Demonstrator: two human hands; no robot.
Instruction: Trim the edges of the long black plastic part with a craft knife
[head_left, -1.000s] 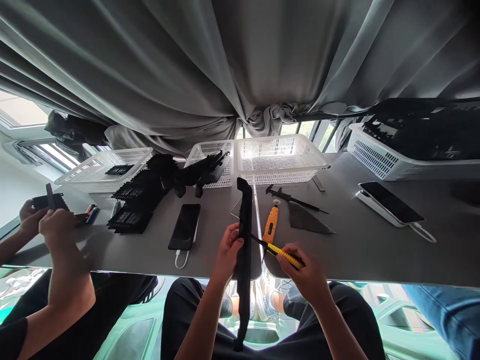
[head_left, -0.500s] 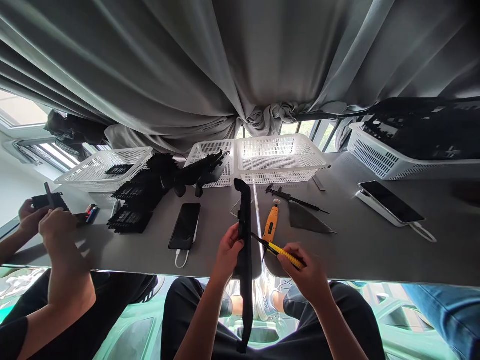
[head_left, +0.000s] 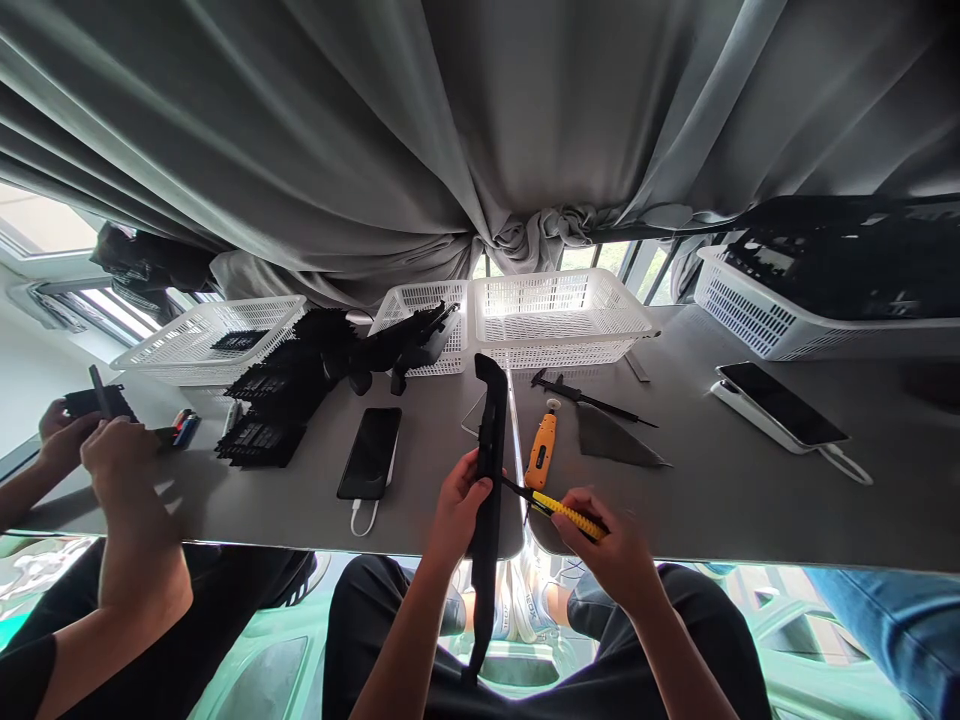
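Observation:
A long black plastic strip (head_left: 489, 530) with a hooked upper end stands nearly upright over the table's front edge. My left hand (head_left: 459, 505) is closed around its middle, thumb on the near face. My right hand (head_left: 604, 535) grips a yellow-and-black utility knife (head_left: 568, 515), its dark blade end pointing left at the strip's right edge. Whether the blade touches the strip I cannot tell. Just beyond the knife lies an orange rotary tool (head_left: 541, 450) with a small disc at its tip. A black caliper (head_left: 592, 396) and a dark triangular sheet (head_left: 619, 438) lie to its right.
White baskets (head_left: 566, 352) line the back of the table. Black parts (head_left: 262, 430) are heaped at left, near a phone (head_left: 369, 452). Another phone on a white stand (head_left: 784, 405) is at right. At far left, a co-worker's hands (head_left: 112, 440) hold a black piece.
The black strip has tilted slightly, its lower end swinging left and its top a little right. The knife has shifted slightly left with my right hand. Both grips stay the same.

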